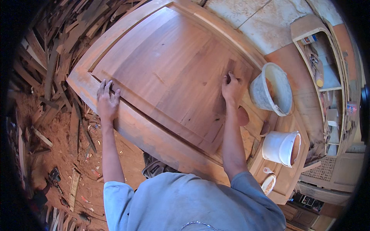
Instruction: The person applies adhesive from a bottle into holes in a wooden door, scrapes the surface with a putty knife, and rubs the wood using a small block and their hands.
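A large wooden panel door [162, 73], with a raised frame around a brown board, lies flat before me. My left hand [107, 101] rests on its left frame rail, fingers stretched and a little apart over the groove. Toward the board's right end, my right hand [231, 87] is closed, with curled fingers pressed low to the surface. What it grips is mostly hidden; a dark strip shows just beyond the fingertips. The wood around this hand looks darker and smudged. By the right forearm lies a reddish-brown round disc [243, 116], partly covered by the arm.
Right of the door stand a grey bucket [259, 92] and a white bucket [274, 148], both tilted in view. A small round tub [268, 185] sits nearer me. Farther right is a shelf unit [322, 88] with bottles. Scrap wood [58, 57] is heaped at left.
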Demonstrator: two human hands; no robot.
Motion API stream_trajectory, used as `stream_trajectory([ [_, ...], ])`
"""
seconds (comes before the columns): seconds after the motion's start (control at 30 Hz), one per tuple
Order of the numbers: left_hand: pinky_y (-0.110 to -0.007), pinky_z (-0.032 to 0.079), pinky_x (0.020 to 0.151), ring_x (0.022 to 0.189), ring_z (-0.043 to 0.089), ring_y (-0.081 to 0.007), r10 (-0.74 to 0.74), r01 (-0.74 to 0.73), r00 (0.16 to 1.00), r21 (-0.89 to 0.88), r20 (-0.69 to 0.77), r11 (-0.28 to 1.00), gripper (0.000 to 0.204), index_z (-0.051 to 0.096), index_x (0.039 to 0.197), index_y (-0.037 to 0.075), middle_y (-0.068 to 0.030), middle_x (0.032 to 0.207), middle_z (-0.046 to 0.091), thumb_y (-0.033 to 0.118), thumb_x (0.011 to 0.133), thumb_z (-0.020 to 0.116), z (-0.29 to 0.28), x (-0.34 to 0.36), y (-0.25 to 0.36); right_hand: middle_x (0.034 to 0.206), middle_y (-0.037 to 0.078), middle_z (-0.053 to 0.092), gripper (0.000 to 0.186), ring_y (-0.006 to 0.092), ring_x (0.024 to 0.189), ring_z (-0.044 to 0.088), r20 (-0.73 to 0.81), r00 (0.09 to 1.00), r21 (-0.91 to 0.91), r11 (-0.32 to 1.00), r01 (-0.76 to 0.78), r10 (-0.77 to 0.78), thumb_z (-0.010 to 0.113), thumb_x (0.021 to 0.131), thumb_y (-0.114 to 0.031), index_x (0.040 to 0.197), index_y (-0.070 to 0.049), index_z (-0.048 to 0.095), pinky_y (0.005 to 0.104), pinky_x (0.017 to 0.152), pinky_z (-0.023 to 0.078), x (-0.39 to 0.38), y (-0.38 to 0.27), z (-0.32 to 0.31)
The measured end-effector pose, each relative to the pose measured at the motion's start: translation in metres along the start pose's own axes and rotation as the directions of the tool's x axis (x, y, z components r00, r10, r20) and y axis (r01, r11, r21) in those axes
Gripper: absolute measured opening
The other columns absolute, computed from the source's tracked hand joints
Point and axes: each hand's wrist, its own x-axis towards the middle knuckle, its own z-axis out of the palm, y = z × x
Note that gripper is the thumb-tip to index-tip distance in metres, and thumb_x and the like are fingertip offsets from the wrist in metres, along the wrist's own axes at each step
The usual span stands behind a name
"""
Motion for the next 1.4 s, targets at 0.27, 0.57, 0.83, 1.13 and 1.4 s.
stream_trajectory([
  [0.27,-0.044,0.033,0.114,0.137,0.042,-0.0355,0.002,-0.002,1.000,-0.017,0.012,1.000,0.048,0.057,0.132,0.005,-0.0190,0.147,0.046,0.031,0.093,0.064,0.003,0.002,0.001,0.108,0.026,0.061,0.037,0.0426,0.097,0.066,0.058,0.996,0.022,0.998,-0.065,0.064,0.063,0.091,-0.029,0.126,-0.017,0.066,0.0478,0.086,0.054,-0.003,-0.014,0.015],
  [0.57,-0.043,0.032,0.115,0.137,0.042,-0.0368,-0.016,0.016,1.000,-0.010,0.014,1.000,0.050,0.057,0.133,0.004,-0.0204,0.147,0.046,0.032,0.093,0.064,-0.001,0.002,0.006,0.107,0.031,0.061,0.036,0.0495,0.101,0.063,-0.075,0.997,0.058,0.998,-0.006,0.010,0.064,0.090,-0.024,0.123,-0.009,0.067,0.0478,0.088,0.053,0.001,0.007,0.004],
  [0.83,-0.043,0.032,0.115,0.137,0.042,-0.0359,0.006,-0.006,1.000,-0.026,0.012,1.000,0.050,0.057,0.134,0.005,-0.0200,0.147,0.046,0.032,0.093,0.064,0.005,0.000,0.001,0.105,0.027,0.067,0.035,0.0439,0.100,0.066,-0.069,0.996,0.083,0.995,0.063,-0.057,0.063,0.089,-0.024,0.121,-0.009,0.068,0.0471,0.089,0.054,0.005,-0.007,0.035],
  [1.13,-0.043,0.032,0.115,0.137,0.042,-0.0359,0.008,-0.008,1.000,-0.003,0.012,1.000,0.050,0.057,0.133,0.004,-0.0205,0.146,0.047,0.033,0.093,0.064,0.003,0.001,-0.003,0.102,0.027,0.067,0.036,0.0422,0.094,0.067,-0.054,0.995,0.073,0.994,-0.086,0.090,0.064,0.088,-0.027,0.122,-0.014,0.069,0.0466,0.088,0.054,-0.006,-0.015,0.012],
  [1.4,-0.044,0.033,0.114,0.136,0.042,-0.0370,0.009,-0.008,1.000,-0.012,0.010,1.000,0.050,0.057,0.132,0.002,-0.0222,0.145,0.047,0.032,0.093,0.064,0.002,-0.001,0.002,0.101,0.022,0.070,0.038,0.0420,0.100,0.064,-0.143,0.989,0.144,0.989,-0.027,0.047,0.065,0.087,-0.028,0.122,-0.016,0.069,0.0472,0.089,0.053,-0.003,-0.002,0.032],
])
